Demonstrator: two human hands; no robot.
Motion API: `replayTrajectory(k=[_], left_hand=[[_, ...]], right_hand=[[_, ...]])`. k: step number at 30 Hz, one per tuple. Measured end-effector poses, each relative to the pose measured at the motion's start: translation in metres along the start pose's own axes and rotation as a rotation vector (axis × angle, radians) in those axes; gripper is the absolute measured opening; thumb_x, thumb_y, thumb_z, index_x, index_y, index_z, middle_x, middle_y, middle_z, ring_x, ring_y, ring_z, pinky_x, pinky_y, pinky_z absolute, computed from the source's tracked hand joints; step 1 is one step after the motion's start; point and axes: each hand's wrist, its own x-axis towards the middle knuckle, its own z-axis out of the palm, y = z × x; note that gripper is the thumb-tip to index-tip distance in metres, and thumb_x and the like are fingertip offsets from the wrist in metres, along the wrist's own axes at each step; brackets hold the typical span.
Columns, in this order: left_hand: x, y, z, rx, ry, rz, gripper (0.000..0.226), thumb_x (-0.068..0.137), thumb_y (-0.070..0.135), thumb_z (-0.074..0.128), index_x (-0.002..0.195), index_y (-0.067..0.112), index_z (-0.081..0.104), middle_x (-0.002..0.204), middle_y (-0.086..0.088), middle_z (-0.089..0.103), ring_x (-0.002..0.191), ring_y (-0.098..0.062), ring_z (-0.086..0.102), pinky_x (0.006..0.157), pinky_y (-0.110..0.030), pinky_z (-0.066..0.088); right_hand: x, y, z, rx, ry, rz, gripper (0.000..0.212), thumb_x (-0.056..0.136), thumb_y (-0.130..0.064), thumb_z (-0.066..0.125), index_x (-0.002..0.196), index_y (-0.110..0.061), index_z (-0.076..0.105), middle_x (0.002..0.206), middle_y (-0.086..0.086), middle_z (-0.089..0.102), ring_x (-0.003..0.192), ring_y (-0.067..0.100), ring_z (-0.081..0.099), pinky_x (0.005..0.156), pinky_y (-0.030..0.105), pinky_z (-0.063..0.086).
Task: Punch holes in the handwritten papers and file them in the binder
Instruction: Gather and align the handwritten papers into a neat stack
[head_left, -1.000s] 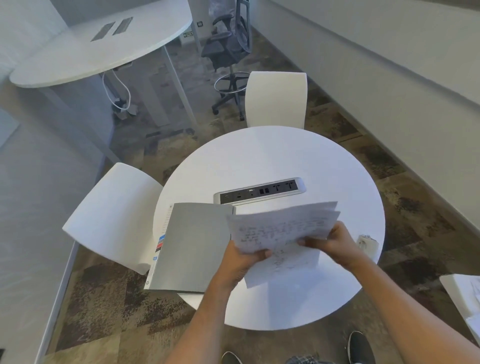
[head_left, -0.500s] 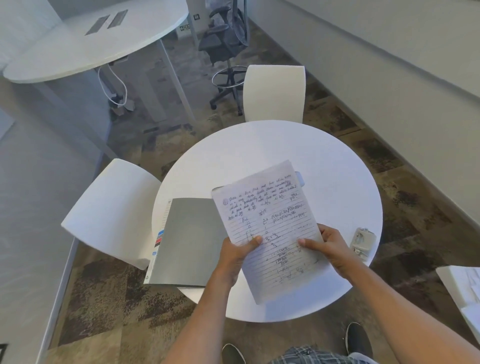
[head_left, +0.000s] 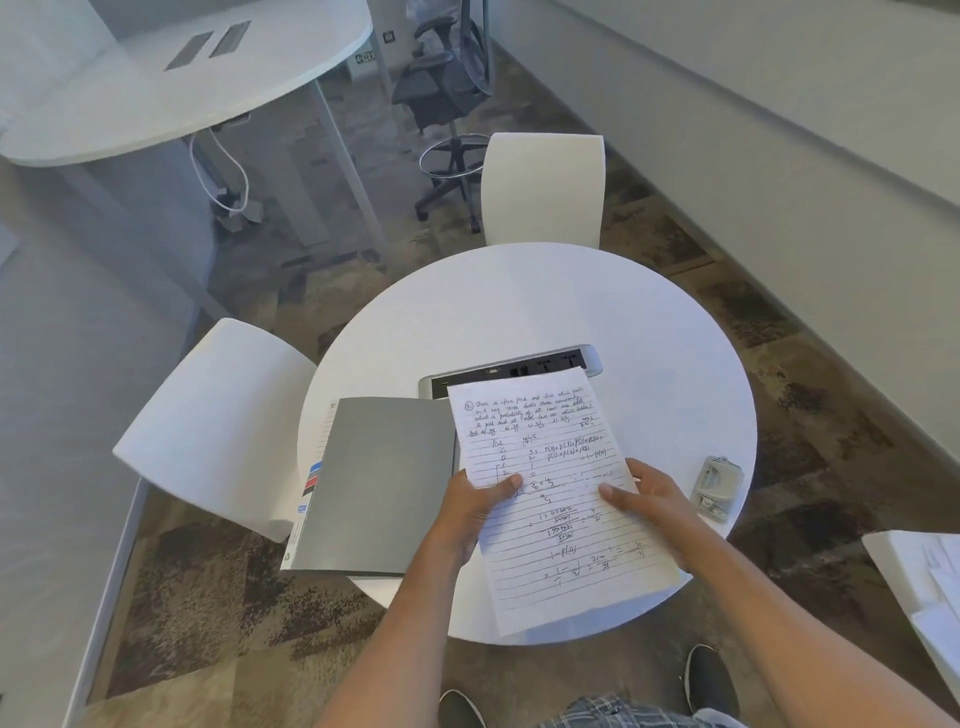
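The handwritten papers (head_left: 550, 467), lined sheets with maths notes, are held over the near part of the round white table (head_left: 524, 301). My left hand (head_left: 475, 499) grips their left edge, thumb on top. My right hand (head_left: 649, 499) grips their right edge. A grey binder (head_left: 379, 483) lies shut on the table's left side, overhanging its edge, just left of my left hand. A small grey hole punch (head_left: 718, 486) sits near the table's right edge, to the right of my right hand.
A power socket strip (head_left: 514, 371) is set in the table's middle, partly behind the papers. White chairs stand at the left (head_left: 208, 426) and far side (head_left: 543, 187). More white sheets (head_left: 924, 577) lie on a surface at the right edge.
The papers went from a loose bent bundle to flat sheets, writing up, and have come down lower over the table. Both hands kept their grip on the edges.
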Motion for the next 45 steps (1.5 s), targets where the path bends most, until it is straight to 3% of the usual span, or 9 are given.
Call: replayTrajectory(k=[4,8,11,16,20,26,30,37,45], left_hand=[[-0.001,-0.002,0.005,-0.040,0.029,0.014,0.020,0.091,0.005,0.075,0.110,0.013,0.076,0.110,-0.006,0.081,0.101,-0.022,0.078,0.087,-0.035,0.062],[-0.008,0.000,0.021,0.394,0.169,0.173,0.023,0.097,0.011,0.061,0.090,0.026,0.078,0.084,0.008,0.080,0.077,-0.014,0.073,0.063,-0.020,0.053],[-0.018,0.006,0.042,0.572,0.171,0.278,0.024,0.098,0.026,0.059,0.111,0.027,0.078,0.096,0.007,0.080,0.059,-0.002,0.064,0.057,-0.014,0.048],[-0.022,0.011,0.051,0.325,-0.046,0.246,0.044,0.092,0.058,0.058,0.125,0.034,0.073,0.114,0.009,0.073,0.081,-0.015,0.071,0.065,-0.024,0.055],[-0.018,0.005,0.050,0.365,-0.070,0.271,0.022,0.097,0.027,0.067,0.114,0.023,0.080,0.139,0.021,0.061,0.089,-0.013,0.076,0.071,-0.019,0.058],[-0.015,0.001,0.050,0.454,0.134,0.389,0.016,0.091,0.026,0.076,0.105,0.034,0.077,0.122,0.020,0.066,0.096,-0.011,0.068,0.077,-0.015,0.055],[-0.011,0.005,0.041,0.531,0.175,0.239,0.049,0.087,0.040,0.080,0.131,0.033,0.060,0.132,0.014,0.056,0.109,-0.012,0.063,0.081,-0.019,0.052],[-0.004,-0.005,0.023,0.517,0.247,0.071,0.078,0.085,0.056,0.076,0.149,0.025,0.042,0.148,-0.002,0.051,0.133,-0.023,0.053,0.106,-0.041,0.050],[-0.009,0.000,0.036,0.377,0.116,0.251,0.040,0.086,0.051,0.078,0.119,0.036,0.063,0.119,0.012,0.071,0.101,-0.011,0.072,0.082,-0.030,0.062]], right_hand=[[0.003,0.011,0.002,-0.172,0.205,0.020,0.031,0.097,-0.019,0.074,0.125,-0.015,0.061,0.118,0.011,0.078,0.090,0.026,0.078,0.082,0.049,0.063],[0.007,0.020,0.017,-0.626,0.388,-0.146,0.077,0.086,-0.037,0.084,0.150,-0.035,0.042,0.134,-0.012,0.054,0.111,0.010,0.060,0.091,0.033,0.049],[0.003,0.000,0.038,-0.404,0.126,-0.173,0.067,0.089,-0.052,0.075,0.150,-0.038,0.049,0.130,-0.015,0.068,0.110,0.010,0.070,0.095,0.038,0.058],[-0.007,-0.023,0.056,0.019,-0.056,-0.135,0.051,0.099,-0.051,0.051,0.130,-0.015,0.070,0.121,0.013,0.076,0.114,0.034,0.072,0.096,0.046,0.057],[-0.005,-0.018,0.044,0.210,0.055,-0.080,0.048,0.085,-0.024,0.062,0.129,-0.008,0.069,0.125,0.021,0.074,0.121,0.048,0.065,0.102,0.061,0.053],[-0.002,-0.014,0.034,0.220,0.074,-0.068,0.050,0.077,-0.008,0.065,0.126,-0.009,0.069,0.122,0.015,0.076,0.109,0.034,0.074,0.092,0.047,0.058],[0.000,-0.014,0.031,0.213,0.076,-0.087,0.043,0.080,-0.006,0.065,0.122,-0.010,0.070,0.120,0.014,0.077,0.108,0.033,0.074,0.088,0.044,0.059],[0.002,-0.024,0.034,0.113,0.076,-0.141,0.043,0.081,-0.013,0.067,0.123,-0.015,0.070,0.120,0.010,0.078,0.107,0.030,0.075,0.086,0.043,0.061],[0.000,-0.042,0.063,-0.509,0.150,-0.186,0.033,0.097,-0.024,0.062,0.121,-0.047,0.063,0.101,-0.015,0.079,0.084,0.008,0.076,0.078,0.039,0.064]])
